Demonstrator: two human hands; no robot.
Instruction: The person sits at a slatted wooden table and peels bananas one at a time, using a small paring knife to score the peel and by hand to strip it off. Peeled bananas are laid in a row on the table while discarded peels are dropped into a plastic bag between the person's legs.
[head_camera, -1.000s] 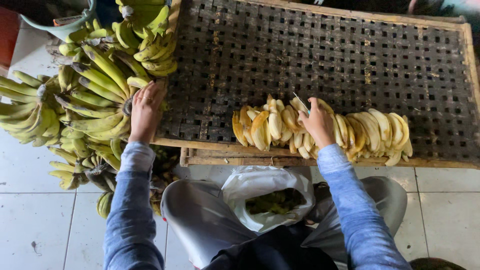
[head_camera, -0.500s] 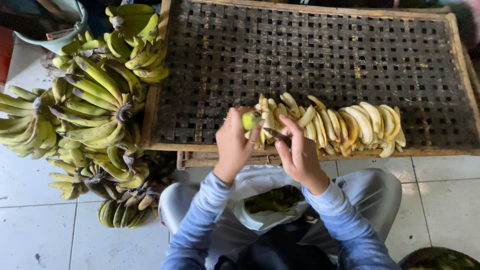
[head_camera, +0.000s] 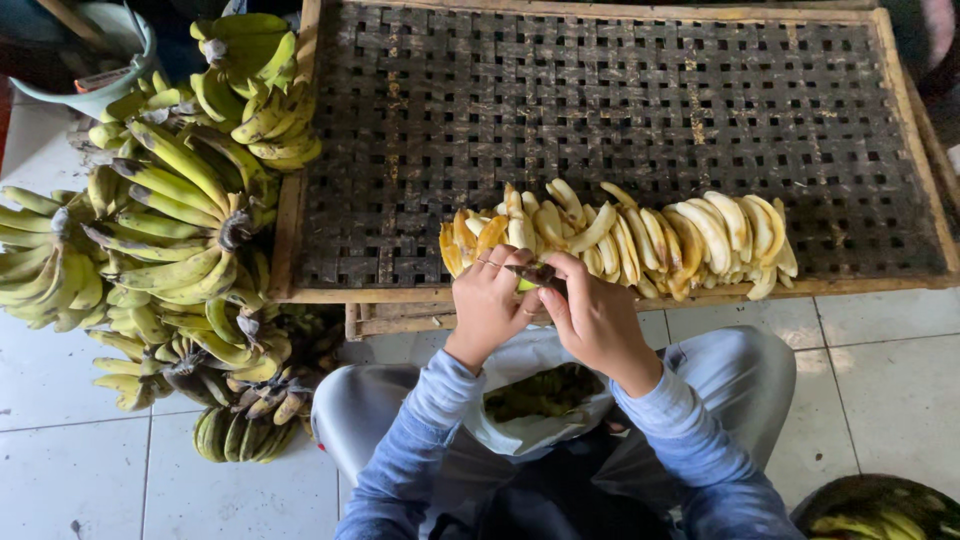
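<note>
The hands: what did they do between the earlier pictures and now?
The left hand left the green bunches and came to the tray edge holding a banana; the right hand drew back from the peeled bananas to meet it. Bunches, peeled row and bag stayed.

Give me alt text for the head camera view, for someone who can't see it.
Seen from above, a seated person's left hand and right hand meet on a small green banana over a white bag in the lap. Peeled bananas line a dark woven tray; green banana bunches are piled at left.
</note>
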